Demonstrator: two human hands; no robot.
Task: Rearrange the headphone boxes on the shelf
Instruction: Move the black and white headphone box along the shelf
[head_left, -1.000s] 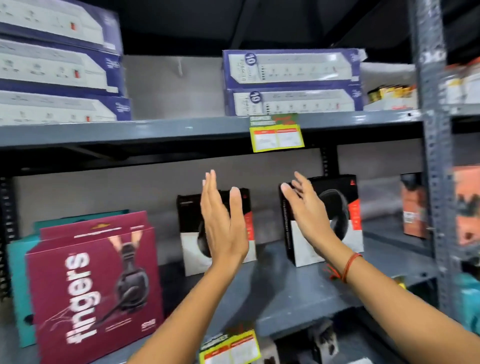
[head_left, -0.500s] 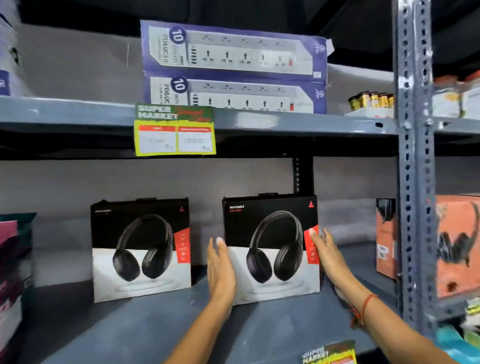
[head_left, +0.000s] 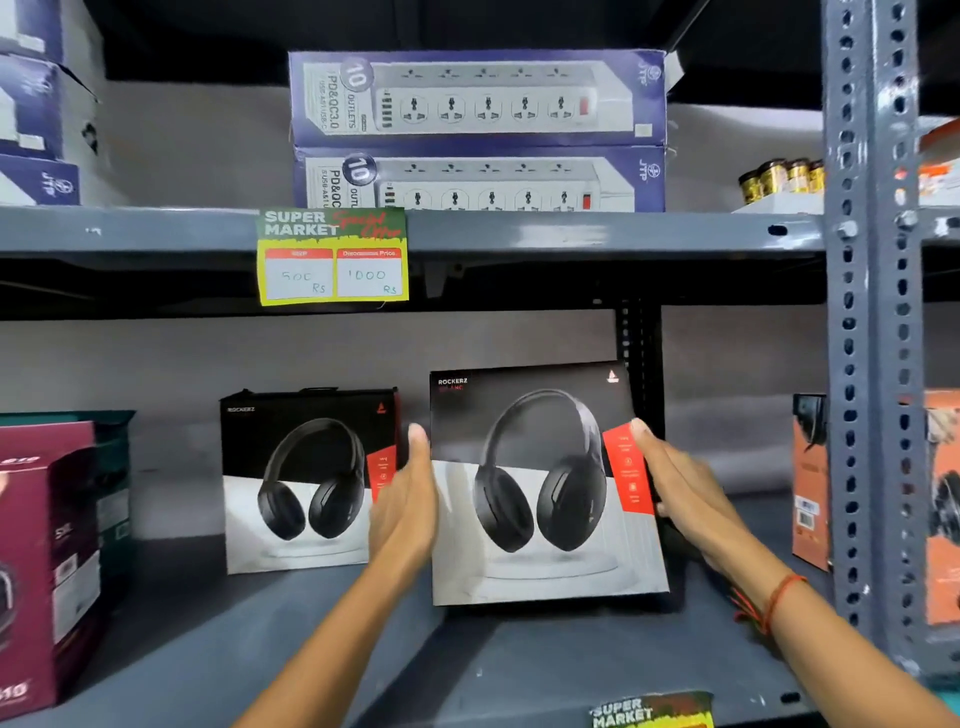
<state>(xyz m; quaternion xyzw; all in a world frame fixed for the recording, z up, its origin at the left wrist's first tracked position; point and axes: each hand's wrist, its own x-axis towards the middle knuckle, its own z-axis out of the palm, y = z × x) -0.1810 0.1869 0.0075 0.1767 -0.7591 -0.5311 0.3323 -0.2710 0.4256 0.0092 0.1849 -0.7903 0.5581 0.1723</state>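
Observation:
Two black-and-white headphone boxes with red side tabs are on the grey shelf (head_left: 260, 639). The right headphone box (head_left: 540, 483) is gripped between both hands and tilts slightly, pulled toward the shelf front. My left hand (head_left: 408, 504) presses flat on its left edge. My right hand (head_left: 685, 499) holds its right edge, thumb on the red tab. The left headphone box (head_left: 306, 478) stands upright against the back wall, just left of my left hand.
A maroon box (head_left: 47, 561) and a teal box (head_left: 117, 488) stand at the left. Orange boxes (head_left: 810, 478) sit beyond the grey upright post (head_left: 872, 364) at the right. Power-strip boxes (head_left: 478, 98) are stacked on the upper shelf, above a yellow price tag (head_left: 332, 257).
Both hands reached in and closed on the sides of the right headphone box, which has come forward and slightly up from the back wall. The view shifted right and closer.

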